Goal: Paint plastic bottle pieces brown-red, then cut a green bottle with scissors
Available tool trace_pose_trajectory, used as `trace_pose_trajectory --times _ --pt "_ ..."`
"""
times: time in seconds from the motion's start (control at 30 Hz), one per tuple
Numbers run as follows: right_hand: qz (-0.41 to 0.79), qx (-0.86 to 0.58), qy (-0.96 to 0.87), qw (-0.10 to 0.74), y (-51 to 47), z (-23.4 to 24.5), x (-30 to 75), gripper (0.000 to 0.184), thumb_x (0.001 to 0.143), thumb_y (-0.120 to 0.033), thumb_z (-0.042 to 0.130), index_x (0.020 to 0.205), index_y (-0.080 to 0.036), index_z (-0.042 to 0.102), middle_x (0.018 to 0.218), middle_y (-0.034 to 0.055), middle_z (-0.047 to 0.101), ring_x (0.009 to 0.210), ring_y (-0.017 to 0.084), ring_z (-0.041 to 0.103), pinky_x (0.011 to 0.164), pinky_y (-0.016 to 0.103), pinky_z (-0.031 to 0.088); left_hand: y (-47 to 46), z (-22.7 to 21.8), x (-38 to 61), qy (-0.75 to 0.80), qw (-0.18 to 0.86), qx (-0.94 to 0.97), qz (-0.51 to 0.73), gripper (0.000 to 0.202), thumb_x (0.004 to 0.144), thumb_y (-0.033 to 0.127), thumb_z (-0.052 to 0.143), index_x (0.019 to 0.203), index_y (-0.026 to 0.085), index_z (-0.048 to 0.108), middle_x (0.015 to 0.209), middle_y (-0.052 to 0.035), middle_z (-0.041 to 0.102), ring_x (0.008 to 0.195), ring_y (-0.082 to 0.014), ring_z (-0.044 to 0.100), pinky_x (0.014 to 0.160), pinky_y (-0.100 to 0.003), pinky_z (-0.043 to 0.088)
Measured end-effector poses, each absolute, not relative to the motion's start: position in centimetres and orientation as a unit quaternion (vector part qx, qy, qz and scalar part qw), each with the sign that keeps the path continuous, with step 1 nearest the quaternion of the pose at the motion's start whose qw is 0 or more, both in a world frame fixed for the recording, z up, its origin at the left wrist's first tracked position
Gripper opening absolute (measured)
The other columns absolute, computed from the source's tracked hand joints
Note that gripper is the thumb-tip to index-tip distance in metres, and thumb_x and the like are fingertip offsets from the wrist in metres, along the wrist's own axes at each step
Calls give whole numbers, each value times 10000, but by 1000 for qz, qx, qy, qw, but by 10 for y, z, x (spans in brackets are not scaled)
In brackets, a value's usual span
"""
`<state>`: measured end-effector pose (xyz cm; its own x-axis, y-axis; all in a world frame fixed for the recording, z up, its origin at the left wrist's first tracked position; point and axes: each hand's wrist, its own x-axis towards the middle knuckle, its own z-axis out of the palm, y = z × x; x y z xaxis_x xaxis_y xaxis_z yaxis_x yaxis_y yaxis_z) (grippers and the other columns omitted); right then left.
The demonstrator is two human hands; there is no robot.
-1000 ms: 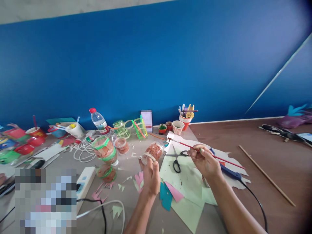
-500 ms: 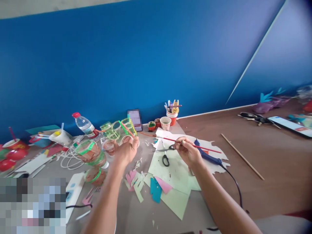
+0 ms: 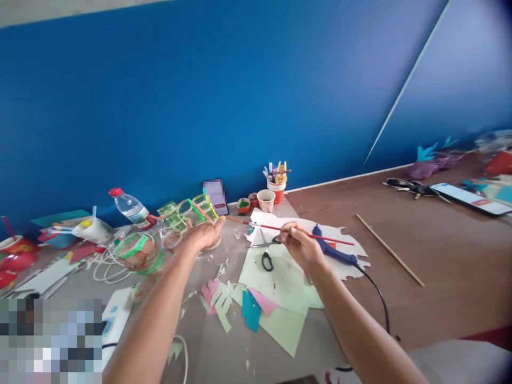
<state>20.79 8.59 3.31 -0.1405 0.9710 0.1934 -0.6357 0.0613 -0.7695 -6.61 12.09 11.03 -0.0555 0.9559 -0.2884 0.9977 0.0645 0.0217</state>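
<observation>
My right hand [image 3: 301, 244] pinches a slim paintbrush [image 3: 334, 240] by its red handle, its bristle end pointing left. Below the brush, black-handled scissors [image 3: 267, 260] lie spread on pale green paper [image 3: 286, 330]. My left hand [image 3: 203, 234] reaches out with thumb and fingers apart, over a small cup [image 3: 216, 244] that it partly covers. Whether the fingers touch the cup is hidden. Just left of this hand is another small cup [image 3: 171, 240] with reddish-brown stains. Behind it are clear green-tinted containers [image 3: 173, 210] and coloured straws [image 3: 200, 209].
A blue glue gun [image 3: 338, 253] with a black cord lies on white paper. A water bottle [image 3: 132, 209], a green-taped jar [image 3: 140, 253] and cables stand left. Paint cups [image 3: 266, 200] and a phone [image 3: 216, 196] line the wall. A wooden stick [image 3: 390, 249] lies right.
My left hand has moved forward, farther over the small cup. My right hand keeps its hold on the paintbrush. The whole view has shifted slightly.
</observation>
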Motion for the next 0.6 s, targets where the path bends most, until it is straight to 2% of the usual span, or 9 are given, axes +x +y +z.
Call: trace_pose_trajectory --times 0.17,0.3,0.43,0.53,0.6 --pt "650 -219 -387 617 85 31 207 135 757 -334 679 776 -205 717 597 10 607 571 159 517 603 319 415 128 120 -70 728 105 667 -116 836 922 619 26 1055 200 737 1171 -161 715 1277 -342 539 1166 -578 142" --pt "659 -221 -377 613 85 32 209 141 742 -339 697 769 -202 721 589 10 602 572 159 519 594 315 407 127 131 -68 733 75 667 -108 890 911 628 -13 998 186 755 1154 -175 718 1278 -356 534 1159 -589 145" --pt "659 -219 -373 616 85 33 209 141 738 -338 702 771 -203 725 590 10 602 571 155 516 594 313 402 117 141 -59 728 44 679 -82 853 918 636 27 935 195 757 1051 -161 751 1200 -351 594 1158 -585 147" --pt "654 -223 -380 615 85 34 209 139 748 -338 696 771 -203 719 593 9 595 566 153 504 586 313 398 100 150 -53 724 23 687 -54 810 934 618 50 960 190 737 958 -142 766 1106 -333 646 1156 -576 155" --pt "652 -228 -382 613 84 35 210 141 751 -340 695 774 -202 714 600 12 586 576 160 506 576 314 396 87 156 -53 727 5 686 -30 756 953 571 48 1067 210 703 1023 -114 760 1109 -304 645 1142 -531 227"
